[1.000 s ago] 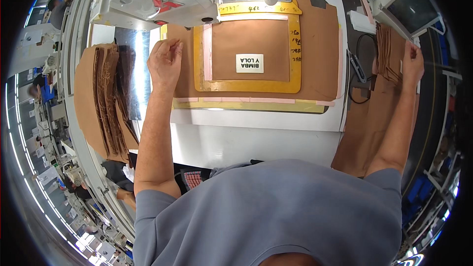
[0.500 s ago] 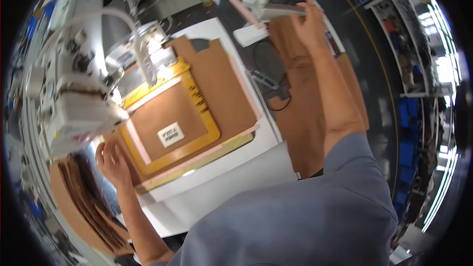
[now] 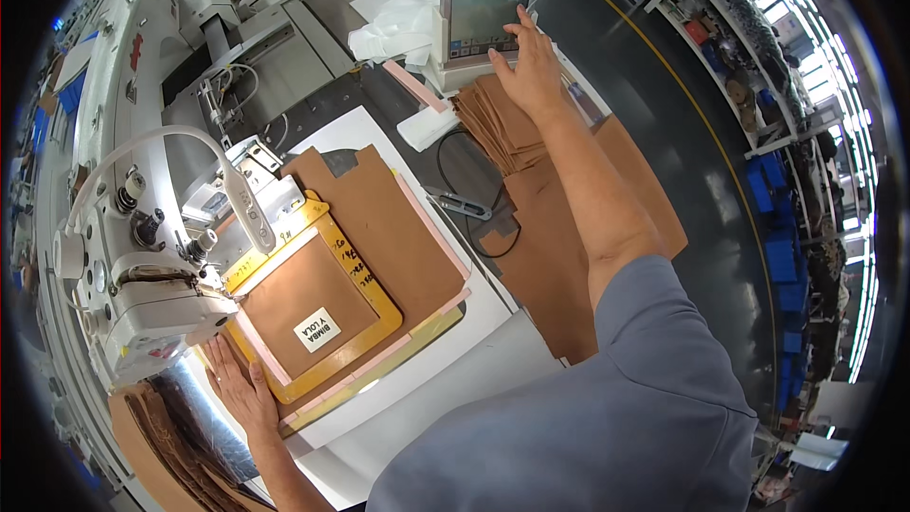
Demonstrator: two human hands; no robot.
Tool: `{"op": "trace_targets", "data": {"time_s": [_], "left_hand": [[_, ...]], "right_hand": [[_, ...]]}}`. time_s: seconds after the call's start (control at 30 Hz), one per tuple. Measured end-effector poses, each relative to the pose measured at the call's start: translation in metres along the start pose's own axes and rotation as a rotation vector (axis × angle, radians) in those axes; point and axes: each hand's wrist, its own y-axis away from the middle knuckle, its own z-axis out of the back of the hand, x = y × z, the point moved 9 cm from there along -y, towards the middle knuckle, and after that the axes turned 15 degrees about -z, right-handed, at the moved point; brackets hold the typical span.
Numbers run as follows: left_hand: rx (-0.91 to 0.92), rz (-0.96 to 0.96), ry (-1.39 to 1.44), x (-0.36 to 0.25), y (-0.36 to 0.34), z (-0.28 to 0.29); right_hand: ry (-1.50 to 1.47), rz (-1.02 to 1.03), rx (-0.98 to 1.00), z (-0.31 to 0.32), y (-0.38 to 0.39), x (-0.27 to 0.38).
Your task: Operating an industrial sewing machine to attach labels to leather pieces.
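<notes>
My left hand (image 3: pixel 245 393) lies flat, fingers extended, at the left edge of a brown sheet (image 3: pixel 398 232) under the sewing machine head (image 3: pixel 142 308), just beside a yellow template frame (image 3: pixel 384 318). Inside the frame is a brown panel (image 3: pixel 289 303) bearing a small white label (image 3: pixel 318 327). My right hand (image 3: pixel 526 66) is raised at a tablet-like control screen (image 3: pixel 483 5), fingers apart and holding nothing, a fingertip at the screen's lower right; whether it touches cannot be made out.
A stack of brown pieces (image 3: pixel 166 446) lies at lower left. More folded brown pieces (image 3: pixel 483 118) are beside the screen, with crumpled white material (image 3: pixel 389 28), a black cable (image 3: pixel 483 251) and a grey tool (image 3: pixel 460 204). Past the table are an aisle (image 3: pixel 682 152) and blue bins (image 3: pixel 787 294).
The view has turned toward the right. My right hand has moved from the brown pieces up to the screen. My left hand's fingers have straightened and now lie flat beside the frame.
</notes>
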Motion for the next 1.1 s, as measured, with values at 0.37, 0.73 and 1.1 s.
{"op": "trace_targets", "data": {"time_s": [0.37,0.73,1.1], "left_hand": [[-0.017,0.089,-0.015,0.001,0.006,0.001],[-0.069,0.139,-0.105,0.002,0.018,0.007],[-0.102,0.062,-0.079,-0.014,0.015,0.022]], "right_hand": [[-0.148,-0.023,0.039,-0.01,-0.002,-0.007],[0.058,-0.049,0.105,-0.026,-0.014,-0.022],[0.104,-0.031,0.104,-0.028,-0.013,-0.023]]}}
